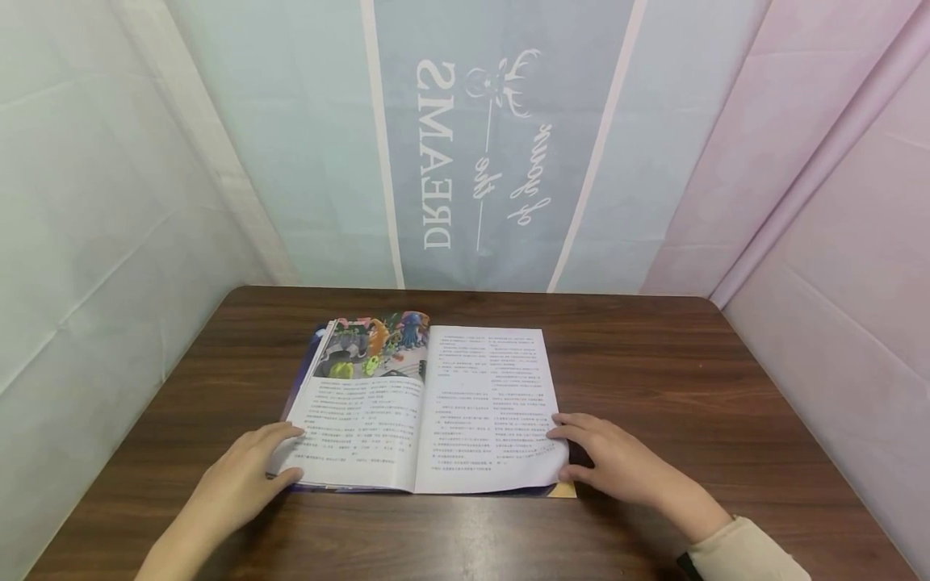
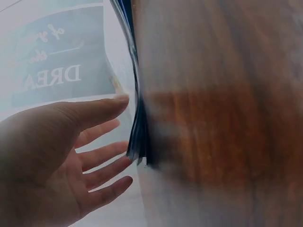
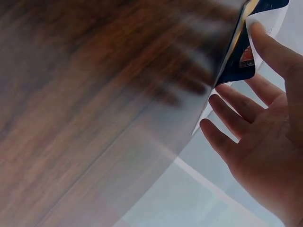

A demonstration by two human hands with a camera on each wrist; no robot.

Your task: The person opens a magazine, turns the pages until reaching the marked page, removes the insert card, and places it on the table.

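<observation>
An open magazine (image 1: 483, 428) lies on the brown wooden table, its left page carrying a colour cartoon picture (image 1: 374, 347) above printed text. At its lower left edge is my left hand (image 1: 243, 472), thumb and fingers spread apart and fingertips over the page margin. In the left wrist view that hand (image 2: 71, 151) appears beside the stacked page edges (image 2: 137, 127). My right hand (image 1: 617, 460) touches the right page's outer edge with loosely extended fingers. The right wrist view shows its thumb against a curled page (image 3: 265, 21), with the other fingers (image 3: 220, 137) spread near the magazine's edge.
The wooden table (image 1: 668, 363) extends around the magazine on all sides. Behind it hangs a pale fabric backdrop (image 1: 320, 161) with mirrored lettering, and light fabric walls (image 1: 857, 307) rise at both sides.
</observation>
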